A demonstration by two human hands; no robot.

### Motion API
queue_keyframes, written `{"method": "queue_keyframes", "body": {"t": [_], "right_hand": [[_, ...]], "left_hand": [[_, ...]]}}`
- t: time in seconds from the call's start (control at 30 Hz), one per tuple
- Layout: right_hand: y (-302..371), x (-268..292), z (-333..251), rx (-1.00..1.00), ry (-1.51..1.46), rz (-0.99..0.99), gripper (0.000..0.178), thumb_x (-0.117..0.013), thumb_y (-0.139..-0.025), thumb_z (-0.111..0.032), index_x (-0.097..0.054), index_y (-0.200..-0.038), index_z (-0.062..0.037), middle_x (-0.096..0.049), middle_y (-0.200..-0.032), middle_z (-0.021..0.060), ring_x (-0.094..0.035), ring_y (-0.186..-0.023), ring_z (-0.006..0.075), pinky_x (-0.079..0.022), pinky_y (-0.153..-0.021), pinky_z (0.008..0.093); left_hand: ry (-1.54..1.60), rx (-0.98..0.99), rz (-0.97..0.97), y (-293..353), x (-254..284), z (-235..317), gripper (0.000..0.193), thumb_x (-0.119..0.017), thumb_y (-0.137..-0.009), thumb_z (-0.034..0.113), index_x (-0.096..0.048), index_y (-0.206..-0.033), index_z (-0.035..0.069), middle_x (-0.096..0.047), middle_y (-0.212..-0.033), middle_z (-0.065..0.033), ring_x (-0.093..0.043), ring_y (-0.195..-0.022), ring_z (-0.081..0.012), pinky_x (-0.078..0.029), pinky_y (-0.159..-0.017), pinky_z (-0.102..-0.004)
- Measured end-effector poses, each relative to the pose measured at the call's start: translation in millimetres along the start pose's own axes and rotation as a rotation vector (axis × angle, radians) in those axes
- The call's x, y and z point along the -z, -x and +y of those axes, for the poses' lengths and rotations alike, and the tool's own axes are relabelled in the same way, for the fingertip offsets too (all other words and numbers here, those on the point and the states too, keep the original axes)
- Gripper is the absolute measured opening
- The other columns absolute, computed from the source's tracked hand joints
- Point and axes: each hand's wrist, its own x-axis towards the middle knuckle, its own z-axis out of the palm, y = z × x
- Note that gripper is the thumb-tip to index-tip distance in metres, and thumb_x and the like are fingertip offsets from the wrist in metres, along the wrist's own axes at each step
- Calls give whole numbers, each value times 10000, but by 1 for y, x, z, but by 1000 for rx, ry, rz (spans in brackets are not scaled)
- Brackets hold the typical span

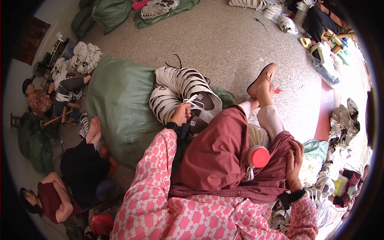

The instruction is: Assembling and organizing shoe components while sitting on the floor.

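Two hands, two jobs here. Our left hand (182, 113) is out ahead of the knee, fingers pinched together on the white tie (195, 100) that binds a curved bundle of white slotted shoe pieces (178, 90). The bundle lies on the floor against the big green sack (120, 114), just past our maroon skirt (218, 156). Our right hand (294, 162) is down on the right thigh, fingers pressed flat into the cloth, holding nothing we can make out.

We judge the step in hand to be working that tie, so we want the pinch close to the knot rather than out on a loose end; whether it is a bow or a hard knot we cannot tell from here. We'd pull along the line of the strip, not sideways, so the stack does not fan out and slide off the sack. The arm is stretched well forward, so leaning in a touch would give more control. A round red-and-white roll (259, 157) sits in our lap beside the right hand, and a sharp tug could tip it off.

Other people sit well to the left, one pair of bare feet (93, 130) resting by the sack's edge, so we keep the bundle on our side.
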Motion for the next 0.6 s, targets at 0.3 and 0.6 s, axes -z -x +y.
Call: {"method": "queue_keyframes", "body": {"t": [0.3, 0.6], "right_hand": [[-1, -2, 0, 13, -3, 3, 362, -471, -877, -190, -551, -1161, 19, -516, -1174, 195, -486, -1126, 330, -338, -1017, 388], [1, 0, 2, 15, 1, 17, 353, -472, -881, -185, -553, -1160, 16, -517, -1175, 194, -492, -1118, 326, -347, -1007, 384]], "left_hand": [[-65, 62, 6, -13, 14, 1, 168, -661, -853, 258, -581, -804, 119, -393, -580, 64, -374, -484, -79, -365, -463, -266], [-426, -52, -48, 29, -18, 7, 344, -675, -844, 303, -578, -1088, 81, -618, -1004, -12, -611, -867, -133, -449, -603, -264]]}}
